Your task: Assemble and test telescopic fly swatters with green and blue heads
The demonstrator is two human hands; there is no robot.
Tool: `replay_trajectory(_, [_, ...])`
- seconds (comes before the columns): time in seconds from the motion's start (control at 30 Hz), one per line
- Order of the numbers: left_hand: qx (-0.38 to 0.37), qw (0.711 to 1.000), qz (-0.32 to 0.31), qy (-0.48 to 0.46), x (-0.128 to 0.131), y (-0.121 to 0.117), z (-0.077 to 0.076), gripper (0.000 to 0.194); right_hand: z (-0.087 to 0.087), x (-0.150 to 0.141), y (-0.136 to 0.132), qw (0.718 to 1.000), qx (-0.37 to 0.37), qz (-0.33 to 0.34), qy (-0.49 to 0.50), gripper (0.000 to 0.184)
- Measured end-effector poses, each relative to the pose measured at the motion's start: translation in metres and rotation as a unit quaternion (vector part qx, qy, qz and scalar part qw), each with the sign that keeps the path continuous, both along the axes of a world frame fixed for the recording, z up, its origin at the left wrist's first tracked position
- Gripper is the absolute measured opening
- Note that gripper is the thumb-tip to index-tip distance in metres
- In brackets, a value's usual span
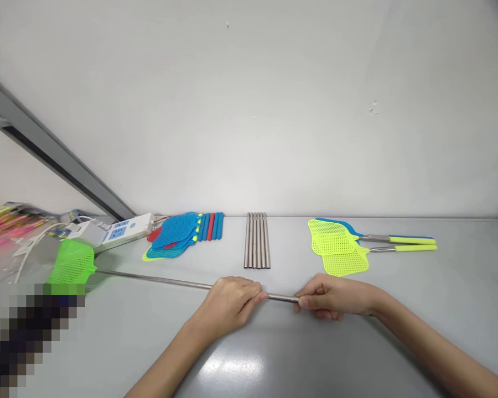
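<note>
A green fly swatter with a long thin metal rod is stretched out across the table, its head at the left. My left hand is wrapped round the rod near its middle. At the rod's right end, my right hand pinches the thicker metal tube between thumb and fingers. No coloured grip shows on that end; my fingers cover its tip. Behind my hands, several bare metal tubes lie side by side. Yellow fly swatters with metal shafts and coloured grips lie to the right, over a blue one.
Loose swatter heads, mostly blue, lie at the back left beside several blue, red and yellow grips. A white power strip and plastic-wrapped items are farther left. A wall rises behind the table.
</note>
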State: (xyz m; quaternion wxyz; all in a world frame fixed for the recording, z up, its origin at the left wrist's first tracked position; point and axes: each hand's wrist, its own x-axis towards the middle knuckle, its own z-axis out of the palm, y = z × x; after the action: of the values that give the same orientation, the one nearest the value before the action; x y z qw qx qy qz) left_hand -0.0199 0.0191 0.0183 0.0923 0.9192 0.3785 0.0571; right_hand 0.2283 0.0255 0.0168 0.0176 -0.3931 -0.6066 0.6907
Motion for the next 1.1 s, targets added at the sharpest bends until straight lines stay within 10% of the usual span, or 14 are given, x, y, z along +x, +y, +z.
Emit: replay_trajectory(1.1, [0.039, 0.999, -0.005, -0.001, -0.0018, 0.0023, -0.0082, 0.035, 0.0040, 0.0044, 0.0013, 0.999, 0.036, -0.005, 0.002, 0.041])
